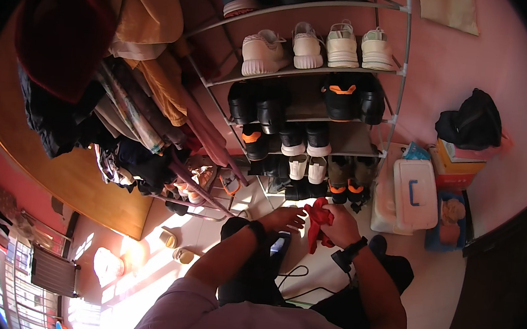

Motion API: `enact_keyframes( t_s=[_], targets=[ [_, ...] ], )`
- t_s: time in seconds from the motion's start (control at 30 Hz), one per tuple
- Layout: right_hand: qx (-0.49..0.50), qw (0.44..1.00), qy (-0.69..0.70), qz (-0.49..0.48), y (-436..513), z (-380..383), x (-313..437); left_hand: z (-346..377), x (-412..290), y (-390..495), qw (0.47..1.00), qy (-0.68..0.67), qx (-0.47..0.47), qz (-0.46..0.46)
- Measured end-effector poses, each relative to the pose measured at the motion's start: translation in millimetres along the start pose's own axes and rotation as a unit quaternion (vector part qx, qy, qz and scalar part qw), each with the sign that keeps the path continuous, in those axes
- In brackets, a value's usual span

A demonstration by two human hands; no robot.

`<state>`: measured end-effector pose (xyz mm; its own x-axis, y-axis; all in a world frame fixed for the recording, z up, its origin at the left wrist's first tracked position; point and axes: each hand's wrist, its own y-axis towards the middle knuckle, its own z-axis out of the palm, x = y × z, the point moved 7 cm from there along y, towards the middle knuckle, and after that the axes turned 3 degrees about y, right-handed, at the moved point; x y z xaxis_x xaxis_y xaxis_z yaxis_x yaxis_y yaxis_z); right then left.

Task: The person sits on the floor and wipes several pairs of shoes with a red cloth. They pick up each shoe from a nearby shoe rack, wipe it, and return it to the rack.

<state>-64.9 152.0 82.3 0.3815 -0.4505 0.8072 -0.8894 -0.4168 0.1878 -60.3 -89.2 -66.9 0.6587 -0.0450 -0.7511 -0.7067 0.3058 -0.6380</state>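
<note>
A crumpled red cloth point(319, 221) hangs from my right hand point(342, 225), whose fingers are closed around its upper part. My left hand point(282, 219) is just left of the cloth, fingers spread, holding nothing that I can see. Both hands are above my lap, in front of a metal-tube shoe rack point(291, 69). On its lowest tiers, nearest my hands, are white shoes point(307, 168) and dark shoes with orange heel tabs point(344, 189). Pale sneakers point(307, 47) stand in a row higher up.
Clothes point(140, 105) hang thickly on the left beside a wooden panel point(99, 187). To the right are a lidded plastic box point(415, 193), stacked cartons point(455, 171) and a blue bin point(441, 243). Slippers point(183, 255) and a black cable point(302, 282) lie on the floor.
</note>
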Motion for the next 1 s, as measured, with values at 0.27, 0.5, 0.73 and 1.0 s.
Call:
enact_keyframes(
  t_s=[0.27,0.5,0.73,1.0],
  targets=[
    [-0.013,0.999,0.038,0.023,-0.7,-16.7,0.8,-165.0,-14.1,61.7,0.939,-0.224,-0.243,0.101],
    [0.047,0.996,0.04,0.061,-4.9,-9.9,-1.9,-206.3,-28.5,95.2,0.891,-0.295,-0.317,0.132],
    [0.066,0.996,0.017,0.052,7.8,-8.9,-2.0,-200.9,-40.7,100.6,0.862,-0.363,-0.317,0.158],
    [0.061,0.997,0.034,0.02,22.6,1.4,9.0,-205.1,-45.5,69.1,0.85,-0.122,-0.466,0.212]
  ],
)
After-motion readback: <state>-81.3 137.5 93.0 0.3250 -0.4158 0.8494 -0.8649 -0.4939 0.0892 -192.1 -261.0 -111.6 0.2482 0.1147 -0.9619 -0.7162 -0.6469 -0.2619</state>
